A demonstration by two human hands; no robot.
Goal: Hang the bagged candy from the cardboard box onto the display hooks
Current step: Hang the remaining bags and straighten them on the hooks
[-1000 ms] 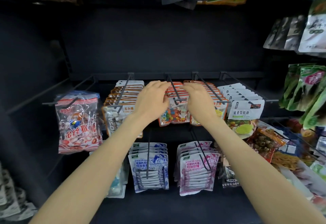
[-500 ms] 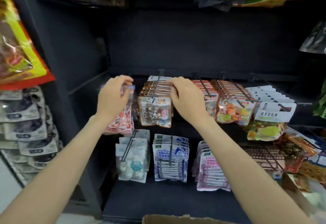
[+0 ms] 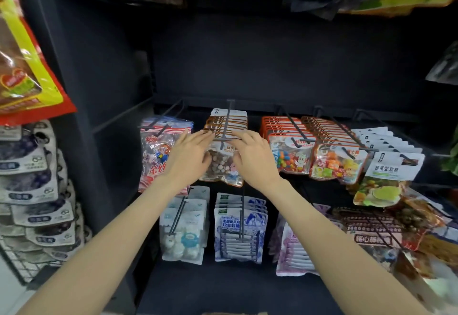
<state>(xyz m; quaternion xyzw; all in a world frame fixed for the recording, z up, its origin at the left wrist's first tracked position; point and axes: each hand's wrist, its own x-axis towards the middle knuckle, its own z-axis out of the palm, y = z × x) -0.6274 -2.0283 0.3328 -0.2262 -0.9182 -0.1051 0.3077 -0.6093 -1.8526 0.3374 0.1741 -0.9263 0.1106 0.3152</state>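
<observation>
Both hands have shifted since half a second ago: left hand (image 3: 189,156) has left the red-striped bag (image 3: 155,151) at the far left hook and come in beside the stone-candy bags (image 3: 223,166); right hand (image 3: 252,158) sits slightly lower on the same stack.

Left grip: fingers straight and spread, tips against the upper left edge of the front stone-candy bag, clamped on nothing. Right grip: fingers extended and slightly bent over the bag's upper right; whether they pinch it, cannot tell.

Stone-candy bags hang in a dense row on a display hook (image 3: 226,126), orange-edged headers stacked back along the prong. Clear front shows brown and pale candies.

To the right, two more full hooks: bags of coloured candy (image 3: 291,158), then fruit-print bags (image 3: 334,163). White-header packs (image 3: 394,166) further right.

Lower row: pale blue packs (image 3: 183,230), blue-and-white packs (image 3: 239,228), lilac packs (image 3: 295,257), all on hooks.

Room: open gap between the two hands over the front bag. An empty prong (image 3: 121,118) juts out left of the red-striped bag. Neighbouring stacks hang close on either side.

Rack back panel (image 3: 272,66) dark, shelf floor (image 3: 223,290) dark. Yellow-and-red bag (image 3: 27,74) upper left. Cardboard edge (image 3: 233,313) just visible at the bottom.
</observation>
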